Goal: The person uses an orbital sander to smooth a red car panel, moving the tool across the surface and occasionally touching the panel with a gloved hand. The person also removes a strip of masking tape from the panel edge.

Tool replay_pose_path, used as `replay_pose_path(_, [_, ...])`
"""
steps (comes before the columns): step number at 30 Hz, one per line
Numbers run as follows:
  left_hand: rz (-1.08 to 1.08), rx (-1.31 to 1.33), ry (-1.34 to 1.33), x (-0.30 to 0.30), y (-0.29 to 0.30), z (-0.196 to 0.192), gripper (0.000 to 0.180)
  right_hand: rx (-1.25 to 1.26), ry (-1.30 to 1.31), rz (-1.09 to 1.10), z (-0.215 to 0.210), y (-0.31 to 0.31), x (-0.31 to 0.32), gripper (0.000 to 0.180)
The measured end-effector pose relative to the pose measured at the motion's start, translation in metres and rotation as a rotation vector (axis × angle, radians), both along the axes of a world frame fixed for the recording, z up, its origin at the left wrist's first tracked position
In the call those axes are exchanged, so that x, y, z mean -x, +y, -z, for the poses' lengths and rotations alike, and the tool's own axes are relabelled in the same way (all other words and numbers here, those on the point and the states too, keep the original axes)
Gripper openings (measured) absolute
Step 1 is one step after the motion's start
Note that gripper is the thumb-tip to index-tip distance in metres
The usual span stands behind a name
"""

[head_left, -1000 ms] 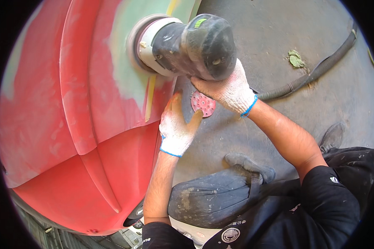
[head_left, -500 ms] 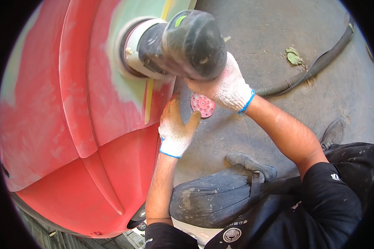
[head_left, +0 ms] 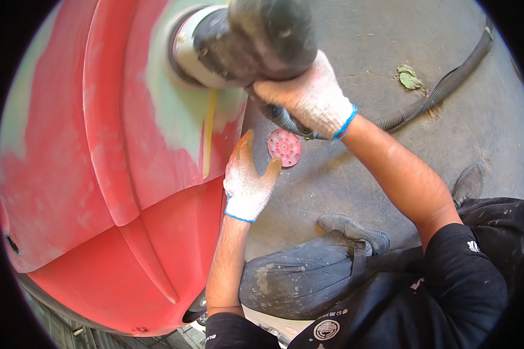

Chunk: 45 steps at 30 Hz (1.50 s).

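My right hand (head_left: 314, 96), in a white knitted glove with a blue cuff, is closed around a dark orbital sander (head_left: 262, 43). The sander's round pad lies against pale green filler (head_left: 186, 113) on a red car body panel (head_left: 169, 139). My left hand (head_left: 250, 177), in a matching glove with orange-stained fingers, rests at the panel's right edge. Its fingers are stretched out and the thumb stands apart; nothing shows in it. Just right of that thumb, a pink round sanding disc (head_left: 284, 148) with holes lies on the floor.
A grey ribbed hose (head_left: 448, 87) runs from under my right wrist across the concrete floor (head_left: 361, 174) to the upper right. A crumpled green leaf (head_left: 409, 77) lies near it. Yellow tape (head_left: 209, 134) crosses the panel. My bent knee and shoe (head_left: 355, 230) are below.
The sander and my right hand have moved up and away along the panel. More hose now shows under my right wrist. My left hand has hardly moved.
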State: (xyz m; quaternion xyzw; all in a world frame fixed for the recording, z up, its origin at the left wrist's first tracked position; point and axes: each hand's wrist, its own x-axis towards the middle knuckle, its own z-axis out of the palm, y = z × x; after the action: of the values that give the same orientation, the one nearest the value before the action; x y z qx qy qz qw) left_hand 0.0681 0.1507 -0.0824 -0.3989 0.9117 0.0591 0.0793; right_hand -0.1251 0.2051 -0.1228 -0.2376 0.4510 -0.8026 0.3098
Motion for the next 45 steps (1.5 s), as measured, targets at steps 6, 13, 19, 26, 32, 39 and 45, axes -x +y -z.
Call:
replay_pose_path(6, [0.018,-0.057,-0.015,0.007,-0.007,0.002,0.068,-0.029,0.069,-0.096,-0.007,0.01,-0.029,0.059])
replay_pose_path(13, [0.09,0.049,0.064,-0.001,-0.004,0.006,0.068,0.034,0.037,0.007,-0.007,-0.001,-0.006,0.051])
replay_pose_path(19, [0.046,0.022,0.029,0.005,-0.005,0.004,0.067,0.081,0.027,-0.007,-0.008,0.002,-0.005,0.055])
replay_pose_path(26, [0.154,0.044,-0.172,-0.012,-0.023,0.011,0.067,0.129,0.253,0.102,-0.014,0.01,-0.044,0.059])
replay_pose_path(32, [-0.06,-0.043,0.029,-0.007,-0.003,0.007,0.072,0.045,0.01,-0.015,-0.013,0.0,0.006,0.042])
replay_pose_path(39, [-0.033,-0.056,0.0,0.0,-0.007,0.006,0.072,0.073,0.092,0.006,-0.003,0.007,-0.019,0.055])
replay_pose_path(45, [-0.063,-0.083,-0.031,0.003,-0.003,0.005,0.072,0.068,0.226,0.139,-0.005,-0.005,-0.019,0.052])
